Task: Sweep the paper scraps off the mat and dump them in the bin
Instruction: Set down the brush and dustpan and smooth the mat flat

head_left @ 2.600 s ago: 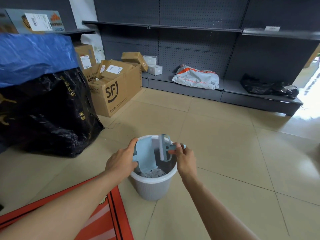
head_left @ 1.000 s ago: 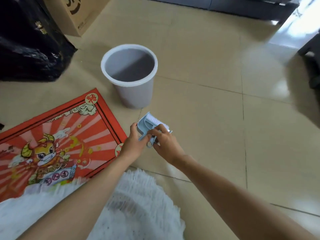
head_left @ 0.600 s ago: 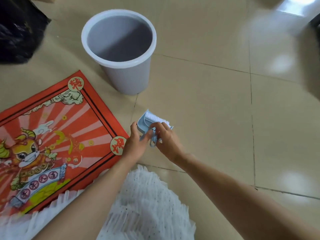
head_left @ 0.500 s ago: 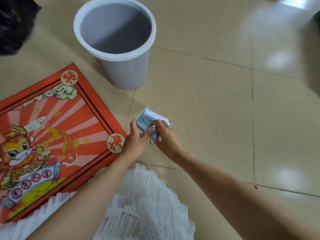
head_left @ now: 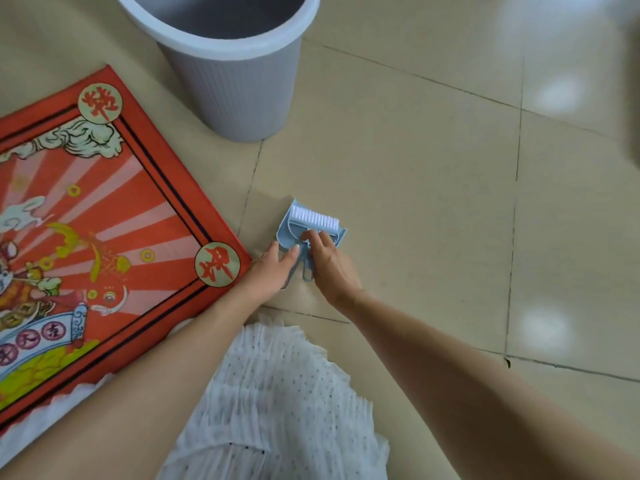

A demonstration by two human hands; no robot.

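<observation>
A red rectangular printed mat (head_left: 104,220) is lying on the tiled floor (head_left: 415,202) to the left of the left hand (head_left: 273,268), showing no paper scraps. A grey ribbed plastic bin (head_left: 239,91) is standing beyond both hands, its contents hidden. A light-blue plastic dustpan (head_left: 286,225), with a white-bristled brush (head_left: 313,216) nested inside, is sitting just ahead of them. The left hand's nearly straight fingers are touching it, and the right hand (head_left: 325,261) is pinching the brush handle. Sweeping and dumping are seemingly done.

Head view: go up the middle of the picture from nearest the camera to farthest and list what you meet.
white skirt → dustpan and brush set → bin. The left hand and right hand overlap the set, so they are left out of the order.
</observation>
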